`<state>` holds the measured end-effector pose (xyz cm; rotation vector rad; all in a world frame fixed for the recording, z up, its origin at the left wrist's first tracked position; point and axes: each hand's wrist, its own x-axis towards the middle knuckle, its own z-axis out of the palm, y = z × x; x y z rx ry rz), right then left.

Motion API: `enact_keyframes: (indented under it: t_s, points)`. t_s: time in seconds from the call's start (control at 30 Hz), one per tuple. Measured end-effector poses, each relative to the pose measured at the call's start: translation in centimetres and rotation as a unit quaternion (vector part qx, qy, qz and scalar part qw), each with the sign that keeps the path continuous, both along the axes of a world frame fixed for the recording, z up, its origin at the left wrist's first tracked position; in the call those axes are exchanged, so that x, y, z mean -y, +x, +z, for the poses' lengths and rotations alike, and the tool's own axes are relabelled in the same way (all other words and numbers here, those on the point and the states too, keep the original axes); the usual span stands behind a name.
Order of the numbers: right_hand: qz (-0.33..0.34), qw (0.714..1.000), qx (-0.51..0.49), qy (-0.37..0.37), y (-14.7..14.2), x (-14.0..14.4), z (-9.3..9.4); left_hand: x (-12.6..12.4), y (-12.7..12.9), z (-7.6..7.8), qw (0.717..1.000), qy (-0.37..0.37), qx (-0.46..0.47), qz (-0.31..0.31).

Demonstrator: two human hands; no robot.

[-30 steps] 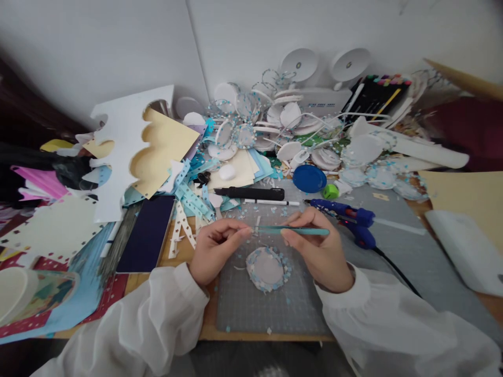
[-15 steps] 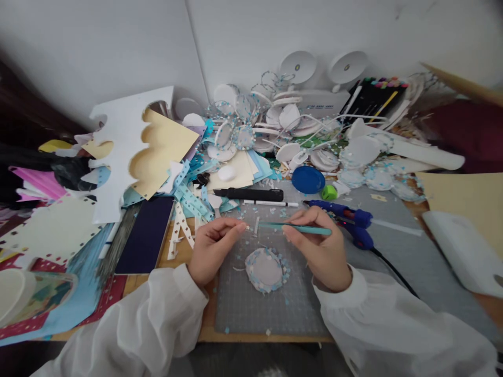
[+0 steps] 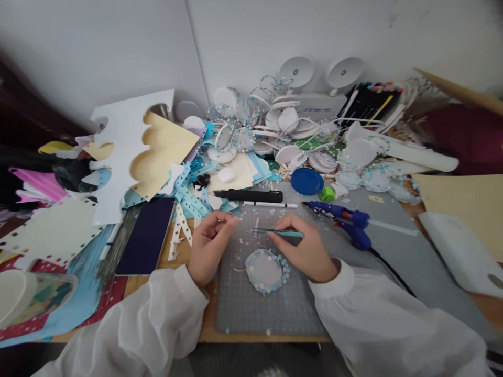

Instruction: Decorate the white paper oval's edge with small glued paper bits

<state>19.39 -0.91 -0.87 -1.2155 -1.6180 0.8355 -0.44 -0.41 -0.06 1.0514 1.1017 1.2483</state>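
Observation:
My right hand (image 3: 304,250) grips teal tweezers (image 3: 290,233) between thumb and fingers, their tips pointing left over the grey cutting mat (image 3: 271,322). Left of those tips, my left hand (image 3: 210,248) is closed, thumb against forefinger; whatever lies in the pinch is too small to make out. Below and between both hands rests a round white disc (image 3: 268,270), its rim ringed with tiny blue and white paper bits. A short pale strip (image 3: 257,225) lies near the tweezer tips, with small scraps scattered around it.
A blue glue gun (image 3: 341,213) with a black cord lies right of my right hand. Behind the hands are a black pen (image 3: 249,196), a blue lid (image 3: 307,181) and a green sharpener (image 3: 327,193). Decorated discs (image 3: 243,139) crowd the back; a dark notebook (image 3: 146,238) lies left.
My right hand has moved left and slightly down with the tweezers. My left hand has drawn back a little to the left. The disc has stayed in place.

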Motion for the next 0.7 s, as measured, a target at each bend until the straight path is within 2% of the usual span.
enact_keyframes:
  t_s: [0.2, 0.4, 0.57, 0.7]
  points:
    - [0.032, 0.998, 0.036, 0.046, 0.12, 0.00, -0.37, 0.09, -0.05, 0.07, 0.999, 0.030, 0.020, -0.002]
    - [0.004, 0.991, 0.040, 0.130, 0.11, -0.06, -0.08, 0.09, 0.03, 0.15, 0.999, 0.020, 0.029, -0.005]
    - [-0.010, 0.990, 0.040, 0.135, 0.22, 0.02, 0.18, 0.04, 0.05, 0.04, 0.999, 0.017, 0.035, -0.008]
    - [0.027, 0.985, 0.099, 0.141, 0.30, 0.04, -0.31, 0.00, 0.13, 0.10, 0.999, 0.013, 0.035, -0.010]
